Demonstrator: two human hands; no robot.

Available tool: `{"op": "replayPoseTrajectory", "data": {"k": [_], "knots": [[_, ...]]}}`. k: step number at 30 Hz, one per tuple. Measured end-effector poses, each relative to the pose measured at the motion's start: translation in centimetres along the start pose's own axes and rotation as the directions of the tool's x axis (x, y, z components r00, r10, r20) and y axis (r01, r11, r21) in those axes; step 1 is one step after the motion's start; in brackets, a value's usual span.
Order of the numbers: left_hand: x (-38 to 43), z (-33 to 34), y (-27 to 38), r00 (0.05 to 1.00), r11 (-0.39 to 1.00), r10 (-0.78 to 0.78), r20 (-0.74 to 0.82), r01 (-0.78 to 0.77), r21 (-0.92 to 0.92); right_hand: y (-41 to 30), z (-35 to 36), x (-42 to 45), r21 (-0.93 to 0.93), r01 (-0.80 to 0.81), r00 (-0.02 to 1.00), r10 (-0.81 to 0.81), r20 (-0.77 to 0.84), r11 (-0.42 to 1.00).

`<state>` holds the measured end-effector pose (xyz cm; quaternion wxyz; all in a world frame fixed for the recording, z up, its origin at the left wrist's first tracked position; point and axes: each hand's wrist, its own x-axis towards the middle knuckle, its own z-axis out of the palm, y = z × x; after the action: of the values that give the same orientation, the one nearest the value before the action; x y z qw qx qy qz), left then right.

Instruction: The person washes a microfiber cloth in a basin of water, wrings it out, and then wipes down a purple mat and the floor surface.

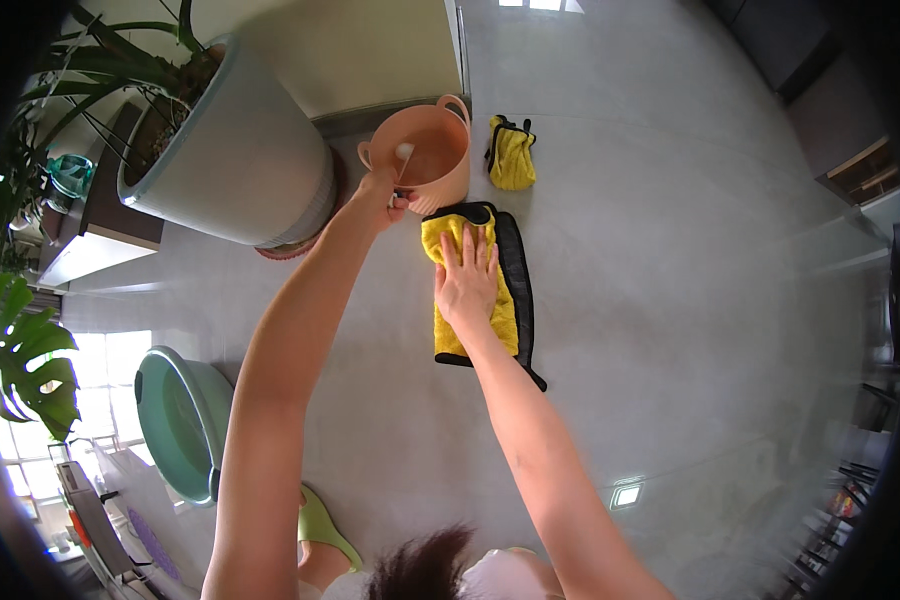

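My left hand (392, 204) is closed at the near left side of a peach plastic bucket (450, 180) with two loop handles. A thin white-handled tool (404, 152) with a pale round end runs from this fist into the bucket; its exact kind is unclear. My right hand (466, 289) lies flat, fingers spread, on a yellow microfibre cloth (450, 339) with black edging. The cloth is folded on the floor, its dark grey side (519, 277) showing along the right. A smaller crumpled yellow cloth (513, 159) lies beyond, right of the bucket.
A large pale planter (270, 150) with a leafy plant stands left of the bucket, near the wall corner (420, 45). A green plastic basin (221, 390) leans at lower left. Dark cabinets (817, 97) line the right side. Beneath me are glossy grey floor tiles (667, 300) and a green slipper (321, 517).
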<state>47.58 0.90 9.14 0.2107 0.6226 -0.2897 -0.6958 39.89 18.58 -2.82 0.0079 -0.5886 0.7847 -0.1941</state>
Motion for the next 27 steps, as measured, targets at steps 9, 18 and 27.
{"op": "replayPoseTrajectory", "data": {"k": [9, 18, 27], "knots": [[-4.3, -6.0, -3.9, 0.991, 0.989, 0.123, 0.058, -0.117, -0.089, -1.0, 0.7, 2.4, -0.138, -0.301, 0.953, 0.303, -0.012, 0.944], [-14.9, -15.6, -9.2, 0.992, 0.991, 0.116, -0.052, -0.119, -0.068, -2.4, 2.8, 6.2, -0.178, -0.303, 0.951, 0.286, -0.114, 0.936], [-17.1, -20.2, -13.6, 0.979, 0.995, 0.028, -0.203, -0.047, -0.089, -2.7, 7.1, 14.0, -0.219, -0.294, 0.947, 0.251, -0.202, 0.930]]}}
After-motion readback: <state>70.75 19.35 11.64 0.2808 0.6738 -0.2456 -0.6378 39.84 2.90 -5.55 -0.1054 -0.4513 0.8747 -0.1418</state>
